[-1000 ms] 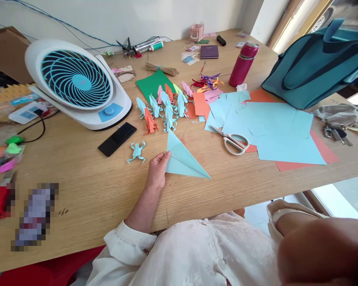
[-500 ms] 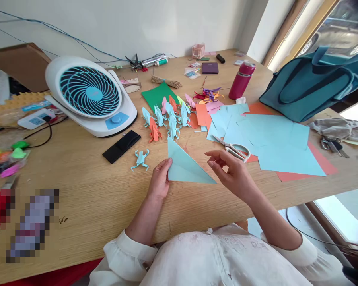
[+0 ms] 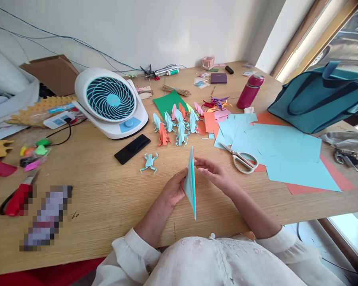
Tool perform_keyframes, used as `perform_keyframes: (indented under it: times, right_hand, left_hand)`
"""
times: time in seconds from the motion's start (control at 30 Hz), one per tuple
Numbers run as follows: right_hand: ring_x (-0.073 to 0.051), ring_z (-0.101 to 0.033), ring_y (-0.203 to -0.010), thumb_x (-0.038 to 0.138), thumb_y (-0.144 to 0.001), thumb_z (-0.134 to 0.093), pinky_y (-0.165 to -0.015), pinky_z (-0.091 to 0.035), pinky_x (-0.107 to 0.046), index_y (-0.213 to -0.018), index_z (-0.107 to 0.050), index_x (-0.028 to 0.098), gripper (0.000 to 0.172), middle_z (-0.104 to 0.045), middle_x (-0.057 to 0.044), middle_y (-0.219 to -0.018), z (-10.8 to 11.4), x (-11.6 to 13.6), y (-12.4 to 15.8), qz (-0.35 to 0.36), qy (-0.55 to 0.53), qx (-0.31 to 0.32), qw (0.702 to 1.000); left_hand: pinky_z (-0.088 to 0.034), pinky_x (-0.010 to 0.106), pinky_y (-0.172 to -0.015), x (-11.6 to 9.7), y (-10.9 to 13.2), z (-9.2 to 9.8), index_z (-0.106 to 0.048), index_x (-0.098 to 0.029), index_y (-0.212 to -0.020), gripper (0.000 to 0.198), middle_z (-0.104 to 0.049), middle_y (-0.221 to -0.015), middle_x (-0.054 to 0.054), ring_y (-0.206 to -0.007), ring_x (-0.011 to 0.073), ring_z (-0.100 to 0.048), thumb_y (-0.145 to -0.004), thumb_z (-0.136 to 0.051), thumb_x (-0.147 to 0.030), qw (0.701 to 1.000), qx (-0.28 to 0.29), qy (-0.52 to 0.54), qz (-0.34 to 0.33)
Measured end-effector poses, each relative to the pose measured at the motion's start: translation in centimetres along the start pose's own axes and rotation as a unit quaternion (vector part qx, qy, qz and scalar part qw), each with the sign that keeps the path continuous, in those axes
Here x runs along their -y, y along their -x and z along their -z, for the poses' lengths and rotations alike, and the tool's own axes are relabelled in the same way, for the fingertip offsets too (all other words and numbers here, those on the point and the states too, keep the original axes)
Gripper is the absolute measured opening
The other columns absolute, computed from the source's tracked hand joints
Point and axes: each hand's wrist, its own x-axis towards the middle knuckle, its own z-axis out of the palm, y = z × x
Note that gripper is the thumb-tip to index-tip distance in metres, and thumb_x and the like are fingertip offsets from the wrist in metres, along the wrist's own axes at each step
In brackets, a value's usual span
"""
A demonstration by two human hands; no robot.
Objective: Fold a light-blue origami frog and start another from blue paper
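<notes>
Between my hands a folded light blue sheet of paper [image 3: 191, 184] stands nearly edge-on, its long side towards me. My left hand [image 3: 175, 188] grips it from the left, thumb on the near face. Just right of the paper, my right hand [image 3: 215, 174] is held with fingers apart; some fingertips are close behind the edge, and whether they touch it I cannot tell. A light blue paper frog [image 3: 149, 162] lies flat to the left. Beyond the hands stands a cluster of folded paper frogs [image 3: 181, 133], mostly light blue, with orange, pink and yellow ones among them.
White-handled scissors [image 3: 245, 162] rest beside light blue paper sheets [image 3: 298, 167] on the right. A black phone-like slab [image 3: 132, 149] and a white fan [image 3: 110, 105] are on the left. A magenta bottle [image 3: 250, 92] and teal bag [image 3: 313, 99] stand at the back right.
The folded paper has turned from showing its broad triangular face to nearly edge-on. My right hand has come in closer beside it. The camera view has shifted slightly left.
</notes>
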Motion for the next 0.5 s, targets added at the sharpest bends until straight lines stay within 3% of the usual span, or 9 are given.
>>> perform_keyframes:
  times: [0.13, 0.27, 0.4, 0.5]
  right_hand:
    - [-0.023, -0.059, -0.117, 0.047, -0.082, -0.069, -0.101, -0.044, -0.038, -0.126, -0.061, 0.026, 0.049, -0.068, -0.006, -0.121, -1.0, 0.0, -0.3, -0.024, -0.098, 0.02, 0.995]
    - [-0.019, -0.065, -0.094, 0.045, -0.078, -0.074, -0.09, -0.049, -0.034, -0.112, -0.066, 0.024, 0.041, -0.071, -0.003, -0.105, -2.0, 0.2, -0.4, -0.059, -0.163, -0.002, 0.985]
    - [-0.018, -0.064, -0.094, 0.046, -0.075, -0.076, -0.087, -0.05, -0.032, -0.108, -0.066, 0.024, 0.04, -0.071, -0.003, -0.103, -2.2, 0.1, -0.3, -0.063, -0.177, -0.044, 0.981]
    - [-0.019, -0.064, -0.099, 0.05, -0.08, -0.07, -0.087, -0.05, -0.032, -0.115, -0.064, 0.024, 0.044, -0.07, -0.005, -0.108, -1.6, 0.0, 0.1, -0.07, -0.184, -0.064, 0.978]
  left_hand:
    - [-0.036, 0.013, -0.042, 0.3, -0.3, 0.5, -0.052, -0.016, -0.074, 0.017, -0.044, -0.063, -0.004, -0.052, 0.0061, -0.045, -0.082, -0.067, -0.019, 0.995, 0.078, 0.016, 0.061]
    - [-0.034, 0.015, -0.042, 0.8, -0.7, 1.0, -0.051, -0.016, -0.071, 0.023, -0.041, -0.065, -0.003, -0.054, 0.008, -0.042, -0.08, -0.069, -0.028, 0.99, 0.116, 0.003, 0.083]
    - [-0.032, 0.018, -0.044, 1.1, -0.6, 0.5, -0.056, -0.017, -0.072, 0.027, -0.043, -0.062, -0.002, -0.052, 0.0083, -0.039, -0.076, -0.074, -0.036, 0.996, 0.055, -0.064, 0.02]
    - [-0.041, 0.02, -0.055, 1.0, -0.4, 0.0, -0.064, -0.016, -0.081, 0.028, -0.055, -0.068, 0.0, -0.059, 0.0092, -0.046, -0.074, -0.077, -0.04, 0.992, -0.005, -0.094, -0.088]
